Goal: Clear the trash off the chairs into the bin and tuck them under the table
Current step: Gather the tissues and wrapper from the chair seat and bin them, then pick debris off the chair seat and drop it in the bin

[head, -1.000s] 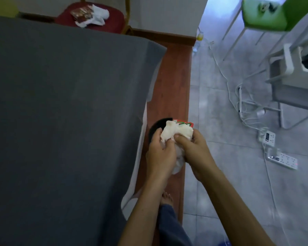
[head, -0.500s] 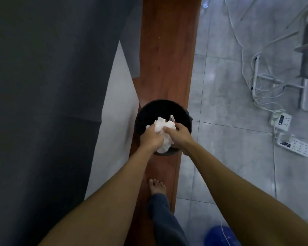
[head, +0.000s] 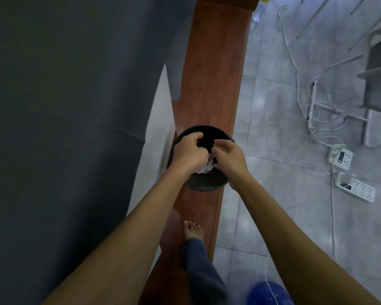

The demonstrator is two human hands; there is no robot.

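Note:
A round black bin (head: 207,183) stands on the wooden floor strip beside the table. Both my hands hover over its mouth. My left hand (head: 188,154) has loosely curled fingers and my right hand (head: 228,156) has its fingers apart; neither grips anything. A crumpled white tissue with a scrap of wrapper (head: 206,167) lies inside the bin, just below and between my hands, partly hidden by them. No chair seat with trash is in view.
The table under a dark grey cloth (head: 64,106) fills the left side, close to the bin. My bare foot (head: 193,230) stands behind the bin. Power strips (head: 356,190) and white cables (head: 317,119) lie on the tiled floor at right, near a grey frame (head: 376,84).
My hands carried the wad of tissue and wrapper down over the bin and let it go; it now lies inside. My view has tilted down, so the chairs have left the frame.

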